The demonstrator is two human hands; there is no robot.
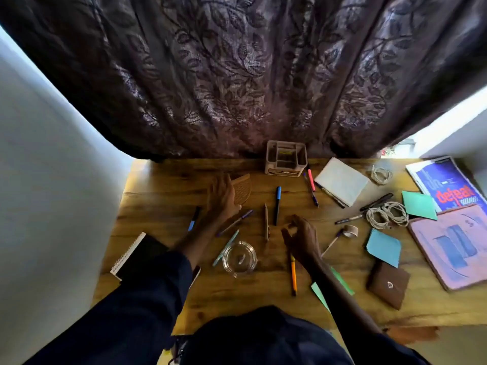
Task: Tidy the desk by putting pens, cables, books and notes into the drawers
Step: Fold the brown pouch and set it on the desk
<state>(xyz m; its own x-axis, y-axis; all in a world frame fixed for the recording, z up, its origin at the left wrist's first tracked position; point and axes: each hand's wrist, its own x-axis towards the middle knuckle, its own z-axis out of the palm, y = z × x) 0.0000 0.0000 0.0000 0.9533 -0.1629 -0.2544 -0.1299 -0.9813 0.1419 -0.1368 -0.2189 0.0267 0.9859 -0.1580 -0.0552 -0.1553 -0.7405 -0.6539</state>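
Holding one small pale piece, glass dish (227,259) on desk (232,299), organizer (284,173) contents unclear

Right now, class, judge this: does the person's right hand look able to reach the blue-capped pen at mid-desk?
Probably yes. The right hand hovers just beside the near end of the blue-capped pen, which lies uncovered, with nothing between them.

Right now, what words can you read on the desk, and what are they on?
"defeat": red letters on the blue book.
Smaller print on that book: too blurred to read.
Sticker on the pen holder: too blurred to read.
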